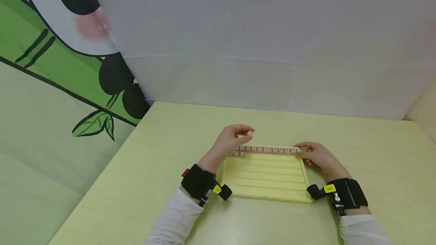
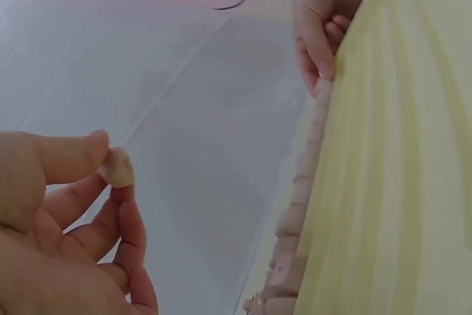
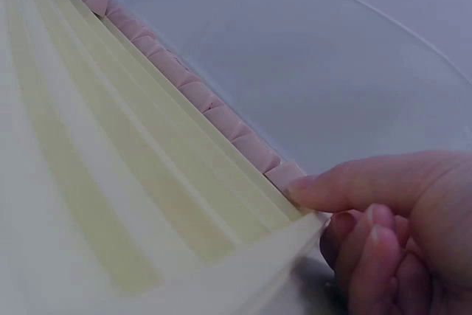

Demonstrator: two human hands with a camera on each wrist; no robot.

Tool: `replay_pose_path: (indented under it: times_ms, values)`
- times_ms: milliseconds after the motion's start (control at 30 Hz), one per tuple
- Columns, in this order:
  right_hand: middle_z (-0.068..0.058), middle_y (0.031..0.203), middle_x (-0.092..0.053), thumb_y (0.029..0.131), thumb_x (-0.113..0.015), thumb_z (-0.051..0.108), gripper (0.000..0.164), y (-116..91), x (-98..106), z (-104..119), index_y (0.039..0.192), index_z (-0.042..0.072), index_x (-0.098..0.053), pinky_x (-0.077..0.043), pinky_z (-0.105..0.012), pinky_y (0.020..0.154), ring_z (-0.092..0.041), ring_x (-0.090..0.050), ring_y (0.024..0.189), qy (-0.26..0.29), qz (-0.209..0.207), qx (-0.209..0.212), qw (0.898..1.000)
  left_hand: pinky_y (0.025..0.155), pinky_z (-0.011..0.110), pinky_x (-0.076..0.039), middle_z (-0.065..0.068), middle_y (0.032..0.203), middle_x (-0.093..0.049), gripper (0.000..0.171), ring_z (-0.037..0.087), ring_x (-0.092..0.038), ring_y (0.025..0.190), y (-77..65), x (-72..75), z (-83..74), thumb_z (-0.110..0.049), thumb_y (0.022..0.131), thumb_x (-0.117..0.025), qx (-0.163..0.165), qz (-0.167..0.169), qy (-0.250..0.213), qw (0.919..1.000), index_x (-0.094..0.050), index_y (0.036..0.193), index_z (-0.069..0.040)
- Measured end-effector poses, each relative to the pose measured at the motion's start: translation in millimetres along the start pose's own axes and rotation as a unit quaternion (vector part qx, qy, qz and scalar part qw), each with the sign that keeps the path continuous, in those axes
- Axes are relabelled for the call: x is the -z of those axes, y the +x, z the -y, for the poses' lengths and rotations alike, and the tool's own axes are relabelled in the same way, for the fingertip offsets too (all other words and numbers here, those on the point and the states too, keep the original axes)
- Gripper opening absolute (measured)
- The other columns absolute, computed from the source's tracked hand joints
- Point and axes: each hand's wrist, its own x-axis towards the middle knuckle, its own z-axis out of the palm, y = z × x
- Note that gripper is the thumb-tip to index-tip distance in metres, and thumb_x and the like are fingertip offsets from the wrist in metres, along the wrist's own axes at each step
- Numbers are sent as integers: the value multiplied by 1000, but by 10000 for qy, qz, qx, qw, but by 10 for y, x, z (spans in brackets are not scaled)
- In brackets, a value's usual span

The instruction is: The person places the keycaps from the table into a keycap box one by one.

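Note:
My left hand is raised over the tray's back left corner, pinching a small pale keycap between thumb and fingers. Below it lies a yellow ridged tray. Pinkish keycaps with dark markings fill a row along the tray's back edge. A few more keycaps sit at the left of the second row, partly hidden by the left hand. At the back right corner, my right hand grips the tray, its thumb against the end keycap.
The tray rests on a pale yellow-green table. Behind the table hangs a white sheet. A wall with a green and black cartoon print stands at the left. Both wrists wear black straps with small cameras.

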Motion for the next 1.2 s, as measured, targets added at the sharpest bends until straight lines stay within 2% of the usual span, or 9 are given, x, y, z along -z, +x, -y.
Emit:
replay_pose_path:
  times_ms: [67,200,300,433,533,767,900,1033,1200]
  values:
    - [10,56,-38,91,-62,19,54,0,3,13,133,-8,-44,-39,-22,53,-6,-39,49,9,3,17,10000,89,37,-46,8,114,-63,26,22,-55,104,24,-11,32,-18,94,-58,-107,278,786,9965,-64,117,-7]
    - [10,56,-39,91,-62,18,53,1,7,25,133,-9,-44,-41,-22,52,-5,-38,48,2,3,42,10000,92,40,-42,7,110,-63,21,22,-56,102,66,-48,46,-17,94,-58,-212,555,2020,9776,-65,113,-8]
    - [10,57,-40,90,-62,17,52,0,5,27,132,-9,-45,-41,-22,52,-5,-39,48,7,-26,58,10000,94,47,-35,4,106,-64,19,20,-58,99,90,-96,28,-15,93,-60,-220,639,2803,9575,-67,110,-10]
    - [9,57,-40,90,-63,17,51,-10,-3,29,131,-8,-47,-40,-22,53,-6,-39,49,-36,-99,-16,9999,89,45,-32,0,100,-66,16,16,-58,95,107,-171,-22,-15,92,-62,-348,799,3743,9232,-69,106,-13]
    - [9,57,-40,90,-63,18,50,-25,-17,38,131,-7,-47,-39,-22,53,-7,-40,50,-52,-134,-52,9999,88,43,-33,-1,98,-67,16,15,-58,95,101,-214,-64,-13,92,-61,-445,933,4146,9041,-71,104,-15]
    - [8,57,-41,90,-62,18,50,-52,-46,52,131,-8,-47,-39,-23,54,-7,-40,50,-32,-149,-43,9999,97,45,-36,-4,99,-69,12,13,-60,95,73,-261,-75,-13,90,-63,-642,1072,4672,8753,-72,98,-18]
    - [8,57,-41,90,-62,18,50,-66,-44,48,131,-7,-48,-39,-23,54,-7,-41,50,-16,-165,-54,9998,100,45,-38,-6,97,-68,10,12,-61,91,76,-288,-61,-16,90,-64,-727,1112,5056,8525,-71,97,-19]
    - [9,57,-41,90,-62,17,50,-84,-53,43,131,-8,-47,-39,-23,53,-7,-40,50,-6,-126,7,9999,104,46,-38,-6,92,-69,9,11,-63,89,88,-336,-53,-14,90,-63,-756,1166,5499,8236,-71,91,-19]
    - [8,57,-41,91,-62,18,51,-120,-82,30,132,-8,-46,-39,-23,53,-7,-41,50,104,-112,-30,9999,107,45,-38,-6,89,-69,18,10,-64,88,86,-396,-56,-6,90,-58,-806,1330,6076,7789,-67,81,-18]
